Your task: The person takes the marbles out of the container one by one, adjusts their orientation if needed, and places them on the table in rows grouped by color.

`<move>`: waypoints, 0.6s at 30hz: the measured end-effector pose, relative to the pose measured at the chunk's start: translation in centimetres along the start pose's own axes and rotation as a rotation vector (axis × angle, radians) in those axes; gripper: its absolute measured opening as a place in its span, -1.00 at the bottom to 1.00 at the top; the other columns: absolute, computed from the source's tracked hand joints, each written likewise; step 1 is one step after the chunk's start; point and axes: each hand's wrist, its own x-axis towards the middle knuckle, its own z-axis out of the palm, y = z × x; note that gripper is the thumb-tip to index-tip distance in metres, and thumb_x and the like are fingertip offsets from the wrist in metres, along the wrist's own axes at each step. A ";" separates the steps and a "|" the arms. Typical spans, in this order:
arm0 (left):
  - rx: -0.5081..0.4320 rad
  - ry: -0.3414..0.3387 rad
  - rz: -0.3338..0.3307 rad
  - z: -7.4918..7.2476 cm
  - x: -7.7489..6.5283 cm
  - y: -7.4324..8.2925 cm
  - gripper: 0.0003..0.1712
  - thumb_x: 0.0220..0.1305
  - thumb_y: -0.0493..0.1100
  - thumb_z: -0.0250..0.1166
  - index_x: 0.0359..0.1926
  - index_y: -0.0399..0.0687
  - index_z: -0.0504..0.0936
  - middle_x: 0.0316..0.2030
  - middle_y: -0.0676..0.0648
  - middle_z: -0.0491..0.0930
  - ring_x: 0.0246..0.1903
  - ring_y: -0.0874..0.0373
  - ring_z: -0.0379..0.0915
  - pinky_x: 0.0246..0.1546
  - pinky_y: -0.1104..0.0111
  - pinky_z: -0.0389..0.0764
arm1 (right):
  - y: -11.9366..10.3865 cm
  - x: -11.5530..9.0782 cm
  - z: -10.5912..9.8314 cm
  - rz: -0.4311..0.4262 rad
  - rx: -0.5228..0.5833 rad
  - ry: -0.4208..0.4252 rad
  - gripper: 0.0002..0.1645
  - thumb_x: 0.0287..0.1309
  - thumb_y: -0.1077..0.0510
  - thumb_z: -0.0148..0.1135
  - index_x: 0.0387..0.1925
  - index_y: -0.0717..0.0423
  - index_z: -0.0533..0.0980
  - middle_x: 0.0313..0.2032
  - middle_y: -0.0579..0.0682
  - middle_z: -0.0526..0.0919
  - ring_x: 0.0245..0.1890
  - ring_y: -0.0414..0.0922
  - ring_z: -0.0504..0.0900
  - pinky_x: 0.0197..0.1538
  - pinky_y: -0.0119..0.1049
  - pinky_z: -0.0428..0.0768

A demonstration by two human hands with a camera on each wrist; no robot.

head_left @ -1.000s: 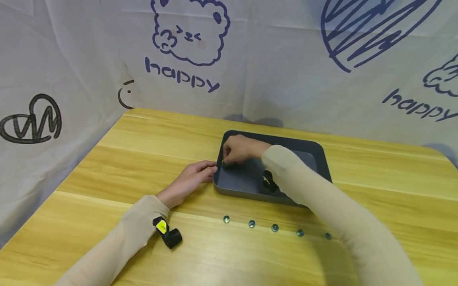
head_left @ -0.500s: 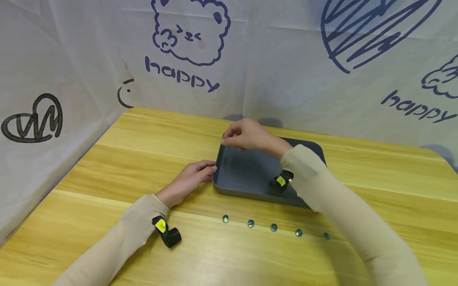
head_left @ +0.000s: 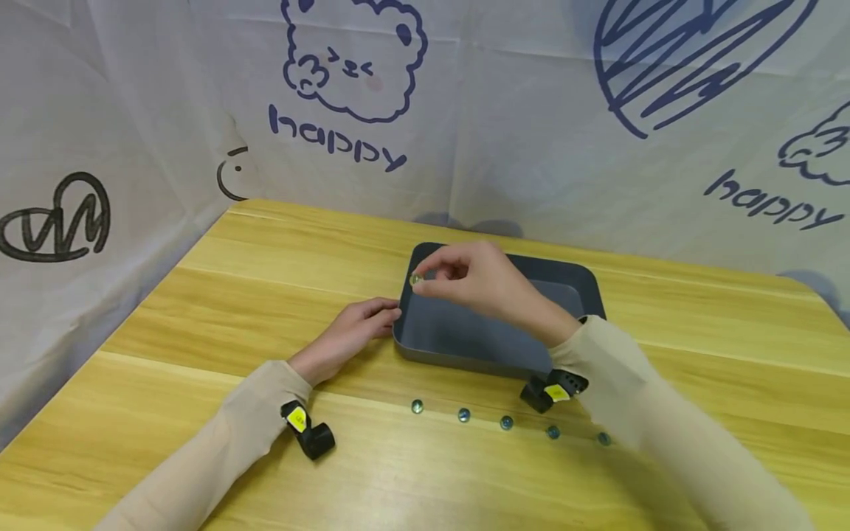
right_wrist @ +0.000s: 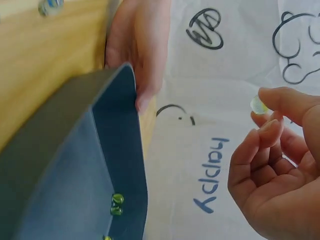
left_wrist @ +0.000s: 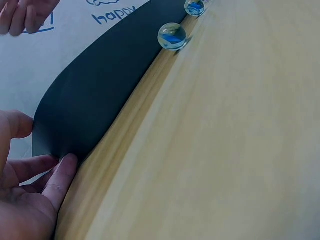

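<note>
Between thumb and forefinger, my right hand [head_left: 481, 276] pinches a clear glass marble [right_wrist: 259, 105] with a yellow-green tint. It holds the marble above the left end of a dark grey rectangular tray [head_left: 458, 360]. My left hand [head_left: 352, 332] lies on the table, its fingers touching the tray's left side near the front corner. Inside the tray, the right wrist view shows green marbles [right_wrist: 117, 199] against the wall; my right hand and arm hide part of the tray in the head view.
Several clear marbles with blue swirls lie in a spaced row in front of the tray, the leftmost marble [head_left: 417, 406] nearest my left hand. Behind the wooden table [head_left: 199, 310] hangs a white cloth [head_left: 518, 133] with drawings.
My right hand has risen from inside the tray's left end with the marble, and its wrist has swung toward the front right. The left hand stays put.
</note>
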 end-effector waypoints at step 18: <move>0.011 0.023 0.005 0.1 -0.1 0.0 -0.42 0.49 -0.02 0.01 0.35 -0.31 0.32 0.28 -0.27 0.35 0.15 -0.07 0.43 0.25 0.13 0.34 | -0.9 -6.2 2.5 -0.254 0.238 0.011 -0.84 0.08 0.32 0.38 -0.25 0.14 0.67 -0.57 -0.12 0.41 -0.59 -0.14 0.37 -0.51 -0.35 0.35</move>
